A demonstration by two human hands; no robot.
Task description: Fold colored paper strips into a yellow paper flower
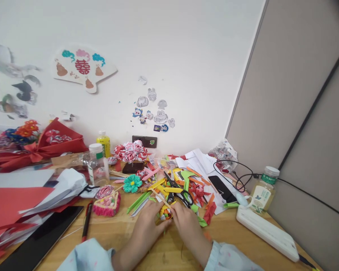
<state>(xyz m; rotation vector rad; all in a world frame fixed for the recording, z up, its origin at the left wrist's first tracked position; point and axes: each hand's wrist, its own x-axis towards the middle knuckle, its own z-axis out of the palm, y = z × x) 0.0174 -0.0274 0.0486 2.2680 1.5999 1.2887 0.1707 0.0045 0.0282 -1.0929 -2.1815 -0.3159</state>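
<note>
My left hand (145,227) and my right hand (187,224) meet low in the middle of the wooden desk (231,235). Both pinch a small multicoloured folded paper piece (165,213) with yellow, orange and green parts. A thin wooden stick (159,198) runs up and left from that piece. Just behind my fingers lie black-handled scissors (177,190) on a heap of coloured paper strips (186,180). Pale blue sleeves cover both my wrists.
A teal paper flower (132,183) and a heart-shaped pink craft (107,203) lie left of my hands, a red pen (86,222) and dark tablet (42,237) further left. A phone (222,188), white long case (267,231) and bottle (263,191) stand right. Glue bottles (104,143) and paper roses (130,151) line the wall.
</note>
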